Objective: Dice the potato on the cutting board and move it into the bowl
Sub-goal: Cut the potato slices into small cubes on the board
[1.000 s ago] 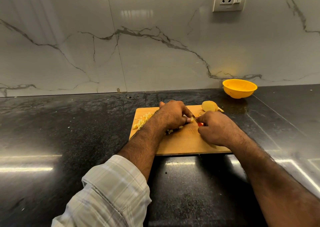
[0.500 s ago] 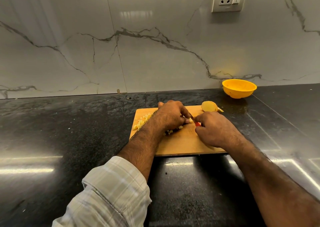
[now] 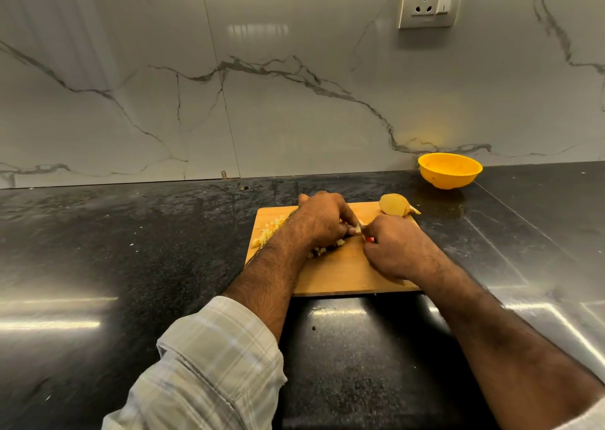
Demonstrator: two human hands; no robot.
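A wooden cutting board (image 3: pixel 343 275) lies on the black counter. My left hand (image 3: pixel 322 220) presses down on a small potato piece (image 3: pixel 357 230) at mid board; most of the piece is hidden under the fingers. My right hand (image 3: pixel 397 248) is closed on a knife whose red handle (image 3: pixel 369 240) just shows; the blade is mostly hidden between the hands. Diced potato (image 3: pixel 270 229) is piled at the board's left end, and a few cubes (image 3: pixel 322 249) lie under my left wrist. An uncut potato half (image 3: pixel 393 204) rests at the board's far right corner. The yellow bowl (image 3: pixel 450 171) stands behind it near the wall.
The black stone counter (image 3: pixel 131 249) runs left and right of the board and reflects light strips. A marble backsplash with a wall socket (image 3: pixel 430 0) rises behind. My checked left sleeve (image 3: pixel 209 364) is in the foreground.
My right hand has shifted slightly left, closer to my left fingertips. The view has drifted a little. The piles and the potato half have not moved.
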